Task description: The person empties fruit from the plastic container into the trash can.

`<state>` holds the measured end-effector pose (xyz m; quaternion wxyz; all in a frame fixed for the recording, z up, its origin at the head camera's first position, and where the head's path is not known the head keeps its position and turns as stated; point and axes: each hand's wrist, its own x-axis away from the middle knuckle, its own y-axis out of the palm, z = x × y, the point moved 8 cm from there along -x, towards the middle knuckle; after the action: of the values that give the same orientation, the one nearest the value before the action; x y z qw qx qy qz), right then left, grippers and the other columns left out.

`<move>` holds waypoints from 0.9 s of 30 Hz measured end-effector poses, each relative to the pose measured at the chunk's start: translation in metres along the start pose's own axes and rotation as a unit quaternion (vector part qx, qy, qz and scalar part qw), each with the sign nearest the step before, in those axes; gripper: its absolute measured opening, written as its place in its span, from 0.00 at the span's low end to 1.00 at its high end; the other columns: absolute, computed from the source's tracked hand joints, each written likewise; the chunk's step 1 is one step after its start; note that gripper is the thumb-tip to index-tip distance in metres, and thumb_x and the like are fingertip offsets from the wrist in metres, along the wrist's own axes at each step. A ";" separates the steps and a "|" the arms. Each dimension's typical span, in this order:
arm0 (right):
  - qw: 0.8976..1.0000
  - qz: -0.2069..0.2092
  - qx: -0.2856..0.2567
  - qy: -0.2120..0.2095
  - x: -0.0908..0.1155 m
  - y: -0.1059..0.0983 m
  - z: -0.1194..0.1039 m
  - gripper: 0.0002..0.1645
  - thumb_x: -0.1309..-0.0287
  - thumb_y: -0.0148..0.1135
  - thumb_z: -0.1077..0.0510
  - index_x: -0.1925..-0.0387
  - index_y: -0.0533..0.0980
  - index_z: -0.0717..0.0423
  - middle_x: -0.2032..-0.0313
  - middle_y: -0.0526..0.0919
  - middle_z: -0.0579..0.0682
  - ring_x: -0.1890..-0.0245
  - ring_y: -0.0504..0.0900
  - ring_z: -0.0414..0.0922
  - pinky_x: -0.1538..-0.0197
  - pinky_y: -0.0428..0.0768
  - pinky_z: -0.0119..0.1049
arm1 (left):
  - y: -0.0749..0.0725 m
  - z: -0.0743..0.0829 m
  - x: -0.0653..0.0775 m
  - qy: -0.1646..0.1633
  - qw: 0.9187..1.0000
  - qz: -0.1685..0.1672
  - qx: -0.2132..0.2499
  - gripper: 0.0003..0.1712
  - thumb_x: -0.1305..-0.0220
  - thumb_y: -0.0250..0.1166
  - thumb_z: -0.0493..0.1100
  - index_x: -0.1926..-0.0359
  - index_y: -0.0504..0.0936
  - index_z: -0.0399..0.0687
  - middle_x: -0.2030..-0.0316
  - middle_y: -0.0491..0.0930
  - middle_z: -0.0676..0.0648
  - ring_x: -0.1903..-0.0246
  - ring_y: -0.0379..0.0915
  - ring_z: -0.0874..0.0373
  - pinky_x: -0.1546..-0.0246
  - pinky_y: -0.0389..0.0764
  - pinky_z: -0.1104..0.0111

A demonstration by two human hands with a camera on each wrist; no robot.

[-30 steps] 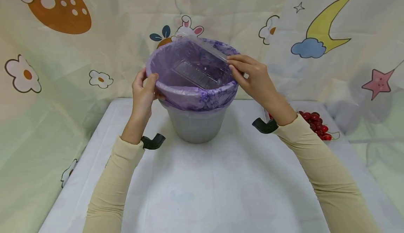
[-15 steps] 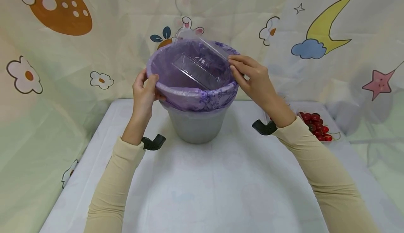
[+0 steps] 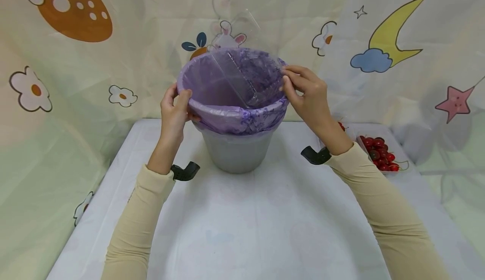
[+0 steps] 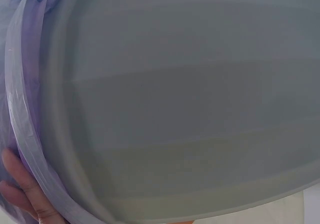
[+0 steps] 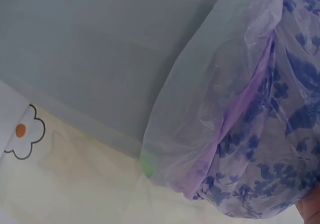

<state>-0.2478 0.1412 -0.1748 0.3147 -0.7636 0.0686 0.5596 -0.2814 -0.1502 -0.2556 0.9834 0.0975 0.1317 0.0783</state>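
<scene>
A grey bin (image 3: 236, 151) stands on the white table, lined with a purple flowered bag (image 3: 217, 115) folded over its rim. My left hand (image 3: 172, 110) grips the rim on the left, thumb on top and fingers (image 4: 31, 191) under the bag's fold. Between thumb and fingertips, my right hand (image 3: 308, 94) pinches the edge of a clear plastic box (image 3: 236, 78) at the bin's right rim. The box is tilted over the opening: its lower part lies inside the bin's mouth, while its faint upper edge rises above the far rim.
To the right, a clear tray (image 3: 361, 143) of red cherries (image 3: 379, 151) stands on the table (image 3: 242, 221). Another cherry (image 3: 342, 126) shows behind the right wrist, mostly hidden. A patterned cloth (image 3: 151, 31) hangs close behind the bin.
The clear plastic box has tipped up, its upper edge now higher over the far rim. My right hand has shifted slightly right; my left hand keeps its hold on the bin.
</scene>
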 end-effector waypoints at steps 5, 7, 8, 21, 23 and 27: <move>0.998 0.010 -0.039 0.045 0.000 -0.001 0.006 0.12 0.37 0.57 0.70 0.58 0.80 0.77 0.56 0.81 0.67 0.68 0.85 0.41 0.56 0.79 0.16 | 0.000 0.000 -0.001 -0.001 1.000 0.000 0.003 0.28 0.37 0.55 0.43 0.36 0.68 0.39 0.53 0.68 0.50 0.87 0.68 0.64 0.87 0.77 0.77; 0.995 0.020 -0.065 0.078 0.001 -0.001 0.010 0.12 0.37 0.56 0.70 0.57 0.80 0.77 0.56 0.82 0.67 0.67 0.83 0.31 0.58 0.80 0.16 | 0.000 0.000 -0.001 -0.001 1.000 0.001 0.001 0.28 0.37 0.55 0.43 0.36 0.68 0.39 0.53 0.68 0.50 0.87 0.68 0.65 0.87 0.77 0.77; 0.992 0.027 -0.077 0.099 0.002 -0.001 0.013 0.12 0.37 0.56 0.69 0.58 0.81 0.76 0.56 0.82 0.67 0.67 0.81 0.27 0.59 0.80 0.17 | 0.000 0.000 -0.001 -0.002 1.000 0.001 0.001 0.28 0.37 0.55 0.43 0.36 0.68 0.40 0.53 0.68 0.50 0.87 0.68 0.65 0.87 0.77 0.77; 0.888 0.074 -0.287 0.351 0.014 -0.001 0.046 0.16 0.37 0.61 0.63 0.55 0.80 0.75 0.56 0.83 0.61 0.70 0.87 0.39 0.51 0.84 0.30 | 0.001 0.000 0.000 -0.003 1.000 0.000 0.002 0.28 0.37 0.55 0.43 0.36 0.68 0.40 0.52 0.68 0.50 0.88 0.68 0.65 0.87 0.77 0.77; 0.874 0.078 -0.312 0.364 0.014 0.000 0.047 0.16 0.37 0.61 0.64 0.54 0.79 0.75 0.55 0.83 0.63 0.72 0.87 0.39 0.48 0.83 0.32 | 0.001 0.000 0.000 -0.003 1.000 0.001 0.001 0.28 0.37 0.55 0.43 0.36 0.68 0.40 0.52 0.68 0.50 0.88 0.68 0.65 0.87 0.77 0.77; 0.856 0.082 -0.328 0.390 0.015 0.002 0.051 0.16 0.38 0.60 0.64 0.54 0.79 0.77 0.53 0.82 0.65 0.72 0.87 0.41 0.46 0.82 0.36 | 0.000 -0.001 0.001 -0.006 1.000 0.006 0.002 0.28 0.37 0.55 0.43 0.36 0.69 0.40 0.52 0.68 0.50 0.87 0.67 0.65 0.87 0.77 0.78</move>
<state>-0.2845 0.1713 -0.1979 -0.0534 -0.9700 0.0606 0.2293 -0.2808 -0.1500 -0.2566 0.9834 0.1008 0.1254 0.0837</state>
